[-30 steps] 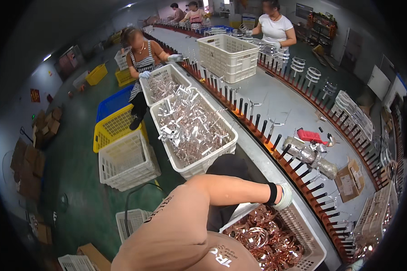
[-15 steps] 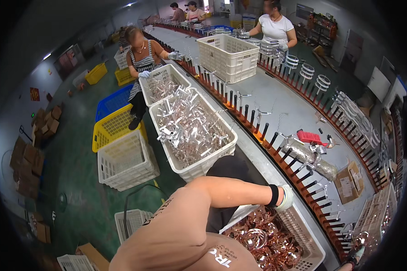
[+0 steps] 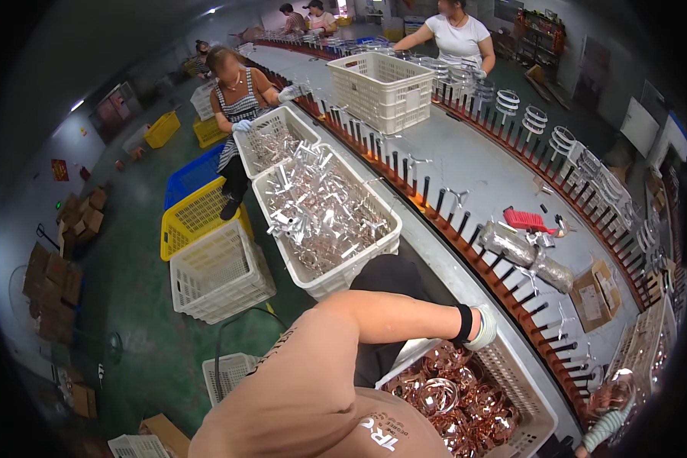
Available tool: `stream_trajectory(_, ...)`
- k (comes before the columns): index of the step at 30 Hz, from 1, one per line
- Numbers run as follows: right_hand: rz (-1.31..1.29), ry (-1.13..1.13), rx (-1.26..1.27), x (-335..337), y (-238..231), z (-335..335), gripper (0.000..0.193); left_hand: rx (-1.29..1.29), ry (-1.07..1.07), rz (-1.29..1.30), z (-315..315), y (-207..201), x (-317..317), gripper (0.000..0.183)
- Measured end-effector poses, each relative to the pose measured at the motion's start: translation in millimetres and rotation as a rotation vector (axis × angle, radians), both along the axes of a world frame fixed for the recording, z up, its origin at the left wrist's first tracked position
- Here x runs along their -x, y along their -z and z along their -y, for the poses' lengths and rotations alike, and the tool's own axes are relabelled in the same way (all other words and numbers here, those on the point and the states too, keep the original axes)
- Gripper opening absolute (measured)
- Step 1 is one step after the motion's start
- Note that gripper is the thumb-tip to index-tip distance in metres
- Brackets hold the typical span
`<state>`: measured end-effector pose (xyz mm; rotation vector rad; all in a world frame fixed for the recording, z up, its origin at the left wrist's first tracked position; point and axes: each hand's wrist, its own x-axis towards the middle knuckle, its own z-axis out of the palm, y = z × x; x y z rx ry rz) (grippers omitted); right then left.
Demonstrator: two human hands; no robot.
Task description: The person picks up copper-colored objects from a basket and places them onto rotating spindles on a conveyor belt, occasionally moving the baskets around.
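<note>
A gloved left hand point(image 3: 484, 328) is seen at the rim of a white crate point(image 3: 520, 382) filled with copper tube pieces point(image 3: 452, 397); its grip cannot be made out. At the lower right edge, the right hand point(image 3: 604, 429), in a pale glove, is glimpsed near a shiny copper part point(image 3: 609, 393). A second white crate of silver tube fittings point(image 3: 324, 217) is set just beyond. Black pegs point(image 3: 466, 229) are lined along the conveyor edge, and a red tool point(image 3: 525, 220) is laid on the grey belt point(image 3: 466, 164).
</note>
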<state>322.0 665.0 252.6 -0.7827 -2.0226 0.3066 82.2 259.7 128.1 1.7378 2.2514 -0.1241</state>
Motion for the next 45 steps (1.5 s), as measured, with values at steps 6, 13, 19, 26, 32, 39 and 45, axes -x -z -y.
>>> stream_trajectory(6, 0.320, -0.677, 0.867, 100.6, 65.2, 137.0, 0.045, -0.705, 0.143, 0.152, 31.9, 110.0, 100.8, 0.019)
stream_trajectory(13, 1.275, -1.027, 0.435, 141.9, 205.8, 230.0, 0.035, -0.060, -0.166, -0.088, 40.0, -33.5, 118.0, 0.035)
stream_trajectory(19, 1.307, -1.085, 0.697, 154.8, 248.3, 284.3, 0.039, -0.103, -0.163, -0.075, 29.0, -26.6, 112.4, 0.036)
stream_trajectory(26, 0.984, -0.993, 0.500, 164.2, 251.0, 280.6, 0.063, -0.243, -0.020, -0.146, 29.6, -29.6, 116.2, 0.029)
stream_trajectory(32, 0.588, -0.828, 0.810, 163.3, 218.8, 191.6, 0.050, -0.217, -0.039, -0.052, 33.5, -33.1, 120.2, 0.028)
stream_trajectory(39, -0.682, -0.335, 1.426, 129.7, 160.2, 10.7, 0.086, -0.213, -0.029, -0.017, 10.1, -56.3, 110.1, 0.029)
stream_trajectory(45, -0.732, -0.359, 1.573, 175.3, 111.9, -64.9, 0.095, -0.112, -0.087, 0.041, 5.6, -61.9, 112.2, 0.031)
